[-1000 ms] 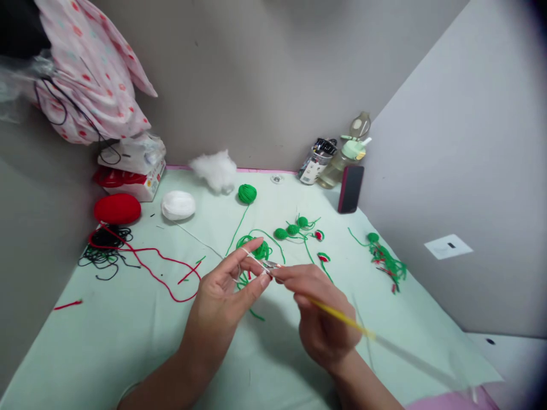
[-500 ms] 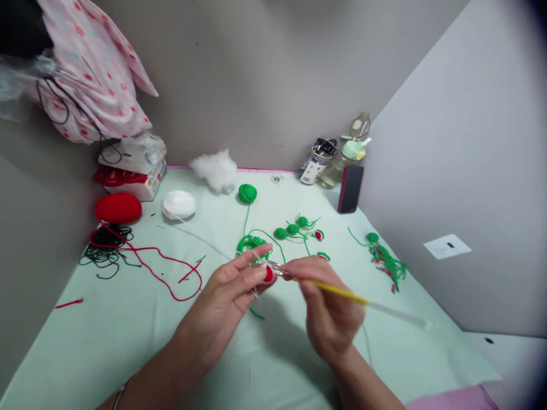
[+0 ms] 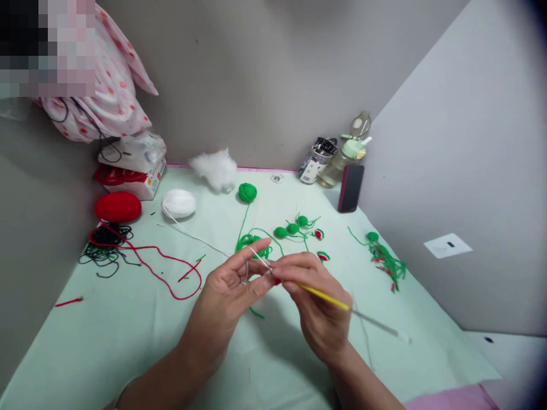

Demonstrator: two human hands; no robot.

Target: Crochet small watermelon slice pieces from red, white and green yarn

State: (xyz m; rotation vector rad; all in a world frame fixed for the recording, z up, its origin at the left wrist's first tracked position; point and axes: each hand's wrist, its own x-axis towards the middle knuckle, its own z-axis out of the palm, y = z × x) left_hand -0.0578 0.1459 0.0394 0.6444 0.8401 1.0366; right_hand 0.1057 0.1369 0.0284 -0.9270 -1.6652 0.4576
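My left hand [image 3: 228, 290] pinches a small red and white crochet piece [image 3: 276, 282], mostly hidden by fingers. White yarn [image 3: 258, 255] runs over my raised left index finger and trails back to a white yarn ball [image 3: 178, 203]. My right hand [image 3: 322, 304] grips a crochet hook [image 3: 327, 297] with a yellow handle and grey shaft end. Its tip meets the piece between both hands' fingertips, where the fingers cover it. Just behind the hands lies a loose bundle of green yarn [image 3: 243, 244].
A red yarn ball [image 3: 117, 206] and tangled black yarn [image 3: 106, 236] lie left. White stuffing [image 3: 216, 169] and a green ball [image 3: 247, 192] sit behind. Green crochet balls [image 3: 293, 229], a phone [image 3: 351, 189], a bottle [image 3: 337, 165] and green scraps [image 3: 387, 259] are toward the right.
My right hand has moved slightly left, closer against my left fingertips. The red piece is now mostly covered, and the hook's far end has swung left and down.
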